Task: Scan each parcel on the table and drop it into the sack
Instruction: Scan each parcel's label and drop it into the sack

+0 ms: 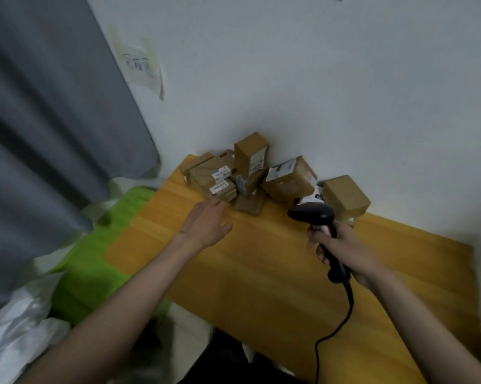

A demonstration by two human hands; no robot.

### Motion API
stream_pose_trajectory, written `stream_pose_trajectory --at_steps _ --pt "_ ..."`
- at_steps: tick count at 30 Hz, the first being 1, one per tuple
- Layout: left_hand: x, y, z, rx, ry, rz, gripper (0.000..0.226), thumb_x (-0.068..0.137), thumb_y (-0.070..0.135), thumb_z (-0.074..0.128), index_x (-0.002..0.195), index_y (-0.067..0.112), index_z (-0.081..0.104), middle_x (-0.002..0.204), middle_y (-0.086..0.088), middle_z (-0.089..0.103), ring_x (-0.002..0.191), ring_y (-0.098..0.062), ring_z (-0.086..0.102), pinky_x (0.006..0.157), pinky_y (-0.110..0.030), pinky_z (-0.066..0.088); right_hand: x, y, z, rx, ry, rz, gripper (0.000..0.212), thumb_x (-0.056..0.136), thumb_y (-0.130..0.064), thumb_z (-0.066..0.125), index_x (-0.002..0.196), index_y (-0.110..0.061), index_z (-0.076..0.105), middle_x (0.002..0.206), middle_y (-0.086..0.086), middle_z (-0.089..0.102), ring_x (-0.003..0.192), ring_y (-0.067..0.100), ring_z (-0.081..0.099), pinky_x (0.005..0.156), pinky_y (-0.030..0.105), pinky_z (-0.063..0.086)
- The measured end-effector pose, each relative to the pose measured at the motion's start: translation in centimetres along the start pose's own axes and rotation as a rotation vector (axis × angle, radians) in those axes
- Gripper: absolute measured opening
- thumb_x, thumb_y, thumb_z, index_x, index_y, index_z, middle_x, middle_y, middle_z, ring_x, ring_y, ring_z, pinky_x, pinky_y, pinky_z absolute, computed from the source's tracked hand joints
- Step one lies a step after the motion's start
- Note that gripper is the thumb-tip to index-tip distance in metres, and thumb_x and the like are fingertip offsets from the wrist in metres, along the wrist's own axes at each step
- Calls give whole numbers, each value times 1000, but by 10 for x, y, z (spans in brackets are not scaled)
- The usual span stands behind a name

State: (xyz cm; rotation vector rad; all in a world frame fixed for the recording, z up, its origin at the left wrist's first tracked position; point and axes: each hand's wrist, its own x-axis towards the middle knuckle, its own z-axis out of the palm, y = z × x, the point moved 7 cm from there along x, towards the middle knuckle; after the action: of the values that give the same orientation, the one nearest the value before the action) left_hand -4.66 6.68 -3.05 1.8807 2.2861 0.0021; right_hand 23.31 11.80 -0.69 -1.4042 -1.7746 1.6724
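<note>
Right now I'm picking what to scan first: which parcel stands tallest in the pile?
The upright cardboard box at the back against the wall, label on its right face. It stands on end above the flat and tilted parcels around it.

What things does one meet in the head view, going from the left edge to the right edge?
Grey curtain → green sack → left hand → upright parcel → black scanner gripped by the right hand → rightmost parcel.

Brown parcels, black scanner, orange table, green sack.
</note>
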Motion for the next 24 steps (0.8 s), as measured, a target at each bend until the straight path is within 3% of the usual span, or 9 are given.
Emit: stream_pose_trajectory --at_steps 8,15,21,24 --pt "124 3 -27 47 -22 68 49 98 41 52 141 15 51 136 -8 57 118 -26 57 89 -38 46 39 4 -14 49 78 45 9 95 -10 61 101 -4 62 82 7 68 60 18 58 55 31 48" --pt "247 -12 -31 101 -86 60 54 92 46 54 123 2 56 125 -17 52 113 -36 52 95 -45 46 76 17 -17 106 179 148 7 94 -9 61 99 -5 61 81 4 66 58 19 58 53 29 47" --pt "311 -19 -11 -1 -144 -27 82 85 55 66 140 -2 44 138 -21 43 129 -38 39 100 -47 41 92 30 -12 115 252 215 4 94 -10 62 98 -9 62 84 10 70 55 18 59 54 33 48" --pt "321 -22 -7 -43 -99 -56 80 79 53 72 132 -2 50 135 -20 43 127 -38 37 98 -45 40 93 34 -9 116 259 226 4 94 -10 62 98 -10 61 84 12 70 54 17 59 54 33 48"
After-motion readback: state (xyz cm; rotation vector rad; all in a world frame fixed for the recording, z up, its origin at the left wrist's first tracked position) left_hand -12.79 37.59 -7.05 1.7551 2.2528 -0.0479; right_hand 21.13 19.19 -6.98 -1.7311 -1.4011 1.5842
